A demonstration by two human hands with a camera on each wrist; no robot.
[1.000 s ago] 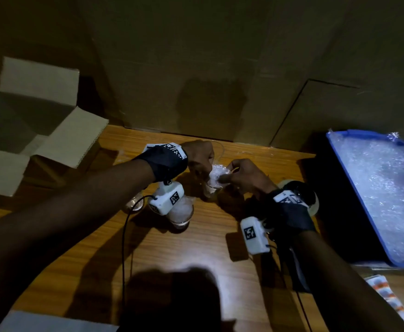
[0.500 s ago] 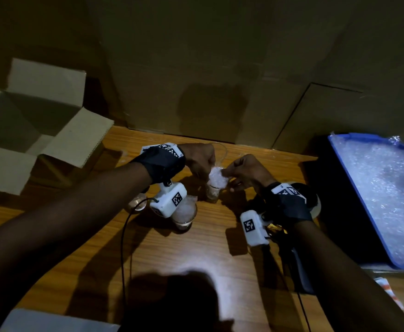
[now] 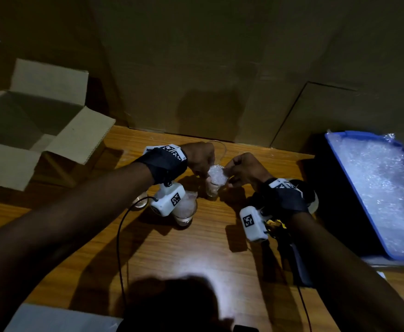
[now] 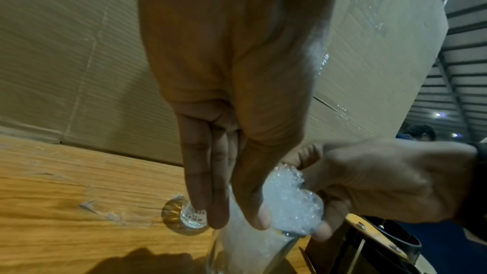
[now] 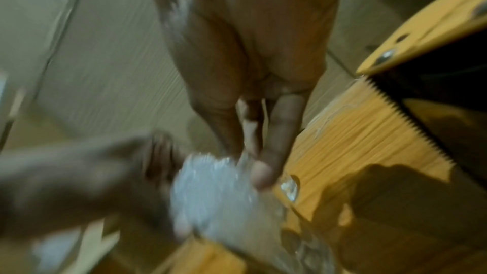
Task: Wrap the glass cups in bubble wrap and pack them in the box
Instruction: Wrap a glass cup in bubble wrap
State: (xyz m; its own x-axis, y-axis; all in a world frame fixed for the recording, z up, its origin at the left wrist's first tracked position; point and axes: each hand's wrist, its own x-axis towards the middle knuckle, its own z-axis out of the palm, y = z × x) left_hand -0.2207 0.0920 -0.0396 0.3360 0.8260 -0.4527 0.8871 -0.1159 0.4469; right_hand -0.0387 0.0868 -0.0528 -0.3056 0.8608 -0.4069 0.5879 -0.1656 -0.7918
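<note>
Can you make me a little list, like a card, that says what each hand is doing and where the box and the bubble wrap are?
left hand: fingers on the bubble wrap wad at the cup's mouth
right hand: pinches the same wad
cup: upright on the table
other cups: one stuffed, by the left wrist
box: open, far left
wrap supply: blue bin, right

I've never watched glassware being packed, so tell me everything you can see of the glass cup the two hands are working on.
The glass cup is clear and tapered, standing upright on the wooden table near the cardboard wall. A wad of bubble wrap bulges from its mouth and runs down inside it. The left hand pinches the wrap at the rim with thumb and fingers pointing down, and the right hand grips it from the other side. The cup's base is dim.
</note>
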